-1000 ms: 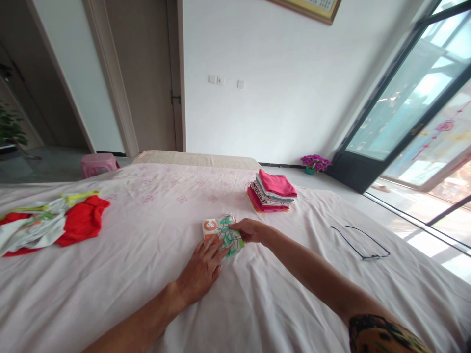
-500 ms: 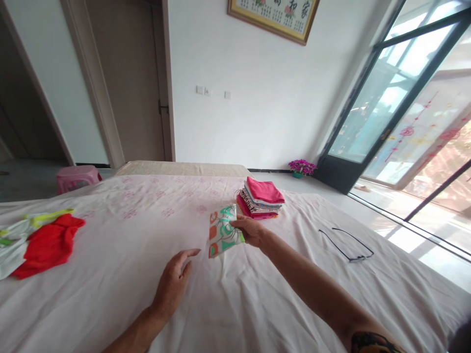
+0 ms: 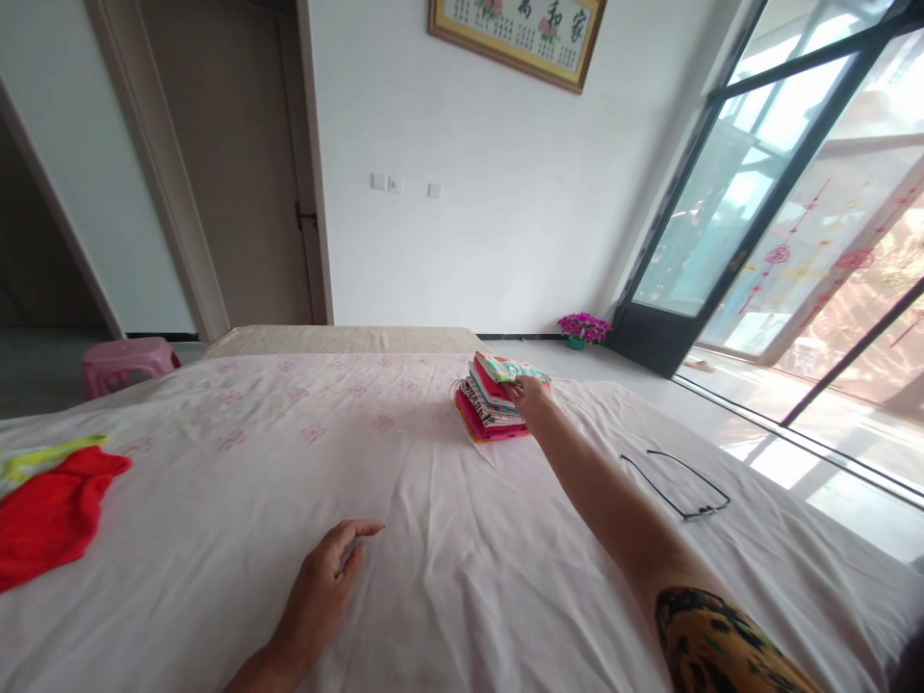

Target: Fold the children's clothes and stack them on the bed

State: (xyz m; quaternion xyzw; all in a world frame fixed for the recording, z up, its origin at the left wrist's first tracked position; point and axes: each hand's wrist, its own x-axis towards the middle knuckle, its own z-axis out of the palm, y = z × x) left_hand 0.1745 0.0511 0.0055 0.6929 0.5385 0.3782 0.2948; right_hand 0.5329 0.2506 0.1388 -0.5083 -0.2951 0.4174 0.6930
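My right hand (image 3: pixel 529 394) is stretched out to a stack of folded clothes (image 3: pixel 491 417), its fingers closed on the near edge of a folded patterned garment (image 3: pixel 514 369). That garment is white with green and orange print and lies on top of the stack, over a pink-red piece. My left hand (image 3: pixel 328 575) rests low over the bedsheet (image 3: pixel 425 558), fingers apart and holding nothing. Off to the left lie a red garment (image 3: pixel 58 515) and a white one with yellow-green trim (image 3: pixel 54 455), both unfolded and partly cut off by the frame.
Black-framed glasses (image 3: pixel 682 486) lie on the sheet right of my right forearm. A pink plastic stool (image 3: pixel 130 361) stands beyond the bed's left side. A pot of purple flowers (image 3: pixel 583 329) sits on the floor by the glass door (image 3: pixel 729 202).
My right hand has carried the folded patterned garment forward and right, from in front of the stack onto its top. My left hand has drawn slightly back, still apart from everything.
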